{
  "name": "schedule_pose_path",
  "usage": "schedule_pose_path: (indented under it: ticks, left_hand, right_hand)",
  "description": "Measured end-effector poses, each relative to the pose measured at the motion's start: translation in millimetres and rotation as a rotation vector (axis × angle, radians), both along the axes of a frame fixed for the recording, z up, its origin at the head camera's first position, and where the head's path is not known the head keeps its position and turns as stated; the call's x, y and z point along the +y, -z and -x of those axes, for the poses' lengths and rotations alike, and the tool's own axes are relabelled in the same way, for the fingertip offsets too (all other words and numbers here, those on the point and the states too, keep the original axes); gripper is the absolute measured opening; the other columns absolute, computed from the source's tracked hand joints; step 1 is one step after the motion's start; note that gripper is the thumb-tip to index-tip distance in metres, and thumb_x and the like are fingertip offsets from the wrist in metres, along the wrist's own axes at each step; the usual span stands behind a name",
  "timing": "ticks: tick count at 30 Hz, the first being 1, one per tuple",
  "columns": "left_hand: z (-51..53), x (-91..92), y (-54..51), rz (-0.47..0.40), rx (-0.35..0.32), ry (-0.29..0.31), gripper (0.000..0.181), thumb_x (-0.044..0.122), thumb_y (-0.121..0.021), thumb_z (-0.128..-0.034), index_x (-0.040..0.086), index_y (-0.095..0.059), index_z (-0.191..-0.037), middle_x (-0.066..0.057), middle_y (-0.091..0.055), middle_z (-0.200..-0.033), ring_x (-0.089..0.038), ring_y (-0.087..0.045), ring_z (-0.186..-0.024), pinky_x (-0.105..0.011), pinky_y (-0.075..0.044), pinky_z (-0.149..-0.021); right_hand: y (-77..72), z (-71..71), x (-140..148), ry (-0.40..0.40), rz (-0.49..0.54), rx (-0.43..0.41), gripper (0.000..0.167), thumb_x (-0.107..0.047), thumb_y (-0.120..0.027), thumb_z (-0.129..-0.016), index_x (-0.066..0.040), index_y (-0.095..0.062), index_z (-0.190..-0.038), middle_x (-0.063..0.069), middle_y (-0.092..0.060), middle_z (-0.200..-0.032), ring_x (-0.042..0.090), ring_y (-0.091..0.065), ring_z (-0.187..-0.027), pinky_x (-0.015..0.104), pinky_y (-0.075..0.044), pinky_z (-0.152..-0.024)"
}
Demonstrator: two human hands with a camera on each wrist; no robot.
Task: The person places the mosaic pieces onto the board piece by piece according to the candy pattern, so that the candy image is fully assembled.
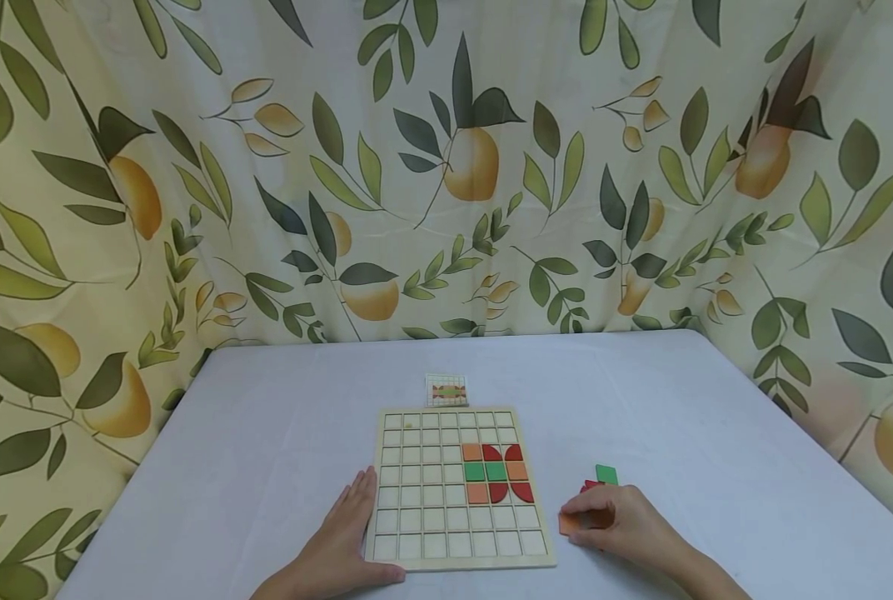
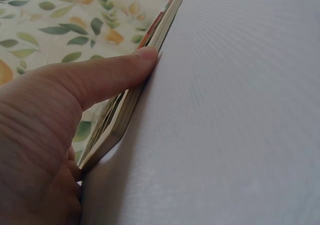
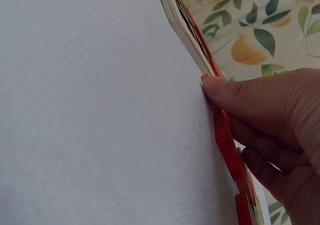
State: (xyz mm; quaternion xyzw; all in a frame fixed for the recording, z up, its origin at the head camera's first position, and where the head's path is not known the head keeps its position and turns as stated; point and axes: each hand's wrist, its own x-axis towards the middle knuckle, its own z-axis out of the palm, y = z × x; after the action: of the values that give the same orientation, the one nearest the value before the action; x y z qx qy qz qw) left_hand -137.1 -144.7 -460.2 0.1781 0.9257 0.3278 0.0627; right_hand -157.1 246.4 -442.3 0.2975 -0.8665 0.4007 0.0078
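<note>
A wooden grid board (image 1: 424, 521) lies flat on the table. On its right half sit several tiles: orange squares, green squares (image 1: 475, 472) and red rounded pieces (image 1: 498, 492). My left hand (image 1: 341, 533) rests against the board's lower left corner, with straight fingers along the left side and the thumb on the front edge. Just right of the board, my right hand (image 1: 626, 525) pinches an orange square tile (image 1: 569, 523) between thumb and fingers. Its thumb touches the tile's edge in the right wrist view. Behind that hand, a green tile (image 1: 606, 474) and red pieces (image 1: 591, 485) are partly hidden.
A small pattern card (image 1: 446, 390) lies behind the board's far edge. White cloth covers the table (image 1: 281, 417). A fruit-and-leaf patterned curtain (image 1: 446, 250) hangs around the back and sides. Loose red tiles (image 3: 227, 142) lie under the right hand.
</note>
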Motion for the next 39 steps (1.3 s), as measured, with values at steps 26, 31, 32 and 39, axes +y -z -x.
schedule_pose_path:
  ticks: [26,31,32,39]
  left_hand:
    - [0.4,1.0,-2.7,0.013,-0.023,0.000,0.129,0.069,-0.068,-0.0599,-0.005,-0.006,-0.144,-0.020,-0.008,-0.151,-0.030,-0.002,-0.138,-0.050,-0.006,-0.108]
    - [0.5,1.7,-2.3,0.014,-0.017,0.007,0.128,0.069,-0.068,-0.0605,-0.006,-0.007,-0.144,-0.019,-0.008,-0.151,-0.030,-0.002,-0.138,-0.050,-0.006,-0.108]
    - [0.6,1.7,-2.3,0.015,-0.018,0.005,0.128,0.070,-0.068,-0.0603,-0.006,-0.007,-0.144,-0.019,-0.008,-0.151,-0.030,-0.002,-0.138,-0.051,-0.006,-0.108]
    - [1.3,0.1,-0.6,0.027,-0.005,0.000,0.129,0.070,-0.068,-0.0593,-0.005,-0.007,-0.145,-0.019,-0.009,-0.151,-0.029,-0.003,-0.138,-0.049,-0.006,-0.108]
  right_hand:
    - [-21.0,27.0,-35.3,0.040,-0.058,-0.034,0.027,-0.026,-0.075,-0.077,-0.011,-0.072,-0.098,-0.011,-0.067,-0.093,0.008,-0.061,-0.088,0.030,-0.051,-0.074]
    - [-23.3,34.8,-45.0,0.046,-0.046,-0.025,0.027,-0.025,-0.076,-0.076,-0.011,-0.072,-0.098,-0.012,-0.067,-0.093,0.009,-0.061,-0.090,0.036,-0.050,-0.080]
    - [-23.9,36.3,-46.8,0.046,-0.043,-0.029,0.027,-0.025,-0.076,-0.076,-0.011,-0.072,-0.098,-0.012,-0.067,-0.093,0.009,-0.061,-0.091,0.036,-0.050,-0.081]
    - [-27.2,47.2,-60.6,-0.005,-0.008,-0.021,0.026,-0.023,-0.075,-0.077,-0.010,-0.071,-0.100,-0.007,-0.068,-0.095,0.013,-0.062,-0.092,0.041,-0.050,-0.081]
